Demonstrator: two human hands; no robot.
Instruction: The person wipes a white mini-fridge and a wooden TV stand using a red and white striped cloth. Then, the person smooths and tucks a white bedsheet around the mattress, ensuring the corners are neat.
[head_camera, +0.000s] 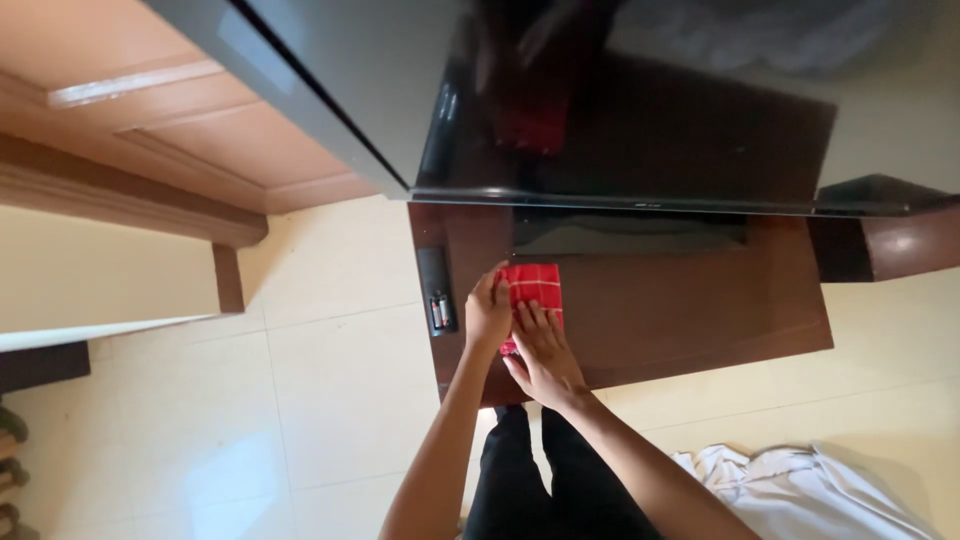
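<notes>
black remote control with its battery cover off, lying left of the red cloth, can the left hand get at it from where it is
Probably yes. The left hand rests on the red checked cloth, and the black remote control with exposed batteries lies just beside it on the dark brown glossy table, with nothing between them.

Both hands flat (fingers extended), touching

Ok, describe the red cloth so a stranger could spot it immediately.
Find the big dark television on the low brown stand. In front of its base, near the stand's left end, lies the red cloth, under both hands. It is the only bright red checked thing; the black remote lies just left.
</notes>
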